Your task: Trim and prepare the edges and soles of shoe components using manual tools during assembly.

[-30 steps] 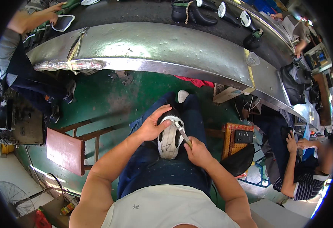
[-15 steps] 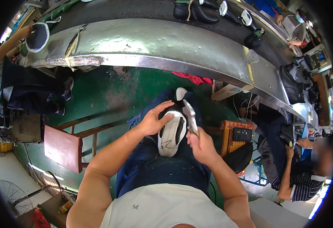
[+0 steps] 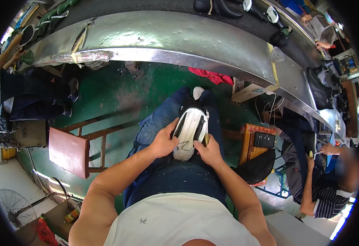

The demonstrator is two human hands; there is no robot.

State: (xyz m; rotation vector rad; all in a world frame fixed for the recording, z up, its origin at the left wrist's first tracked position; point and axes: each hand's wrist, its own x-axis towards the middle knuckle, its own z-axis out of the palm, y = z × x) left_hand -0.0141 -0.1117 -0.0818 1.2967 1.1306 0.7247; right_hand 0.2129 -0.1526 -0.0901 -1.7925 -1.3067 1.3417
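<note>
An unfinished black shoe [image 3: 188,130] lies bottom up across my lap, its pale underside facing me with a dark pen mark near the close end. My left hand [image 3: 164,141] is closed round its left edge, fingers at the dark side and thumb on the underside. My right hand [image 3: 209,152] grips the right side, its thumb pressed on the pale bottom. That same hand keeps hold of silver metal pincers [image 3: 207,123], which lie along the shoe's right edge; the lower part of their handle is hidden in the palm.
A metal-edged workbench [image 3: 146,35] runs across the front, with black boots [image 3: 224,8] beyond it. A brown stool [image 3: 69,151] stands left; a phone [image 3: 264,140] rests on a woven seat [image 3: 248,147] at right. Co-workers sit on both sides.
My right hand has come down and inward from holding the pincers above the shoe's right edge to gripping the shoe. My left hand has slid from its far end to its left side.
</note>
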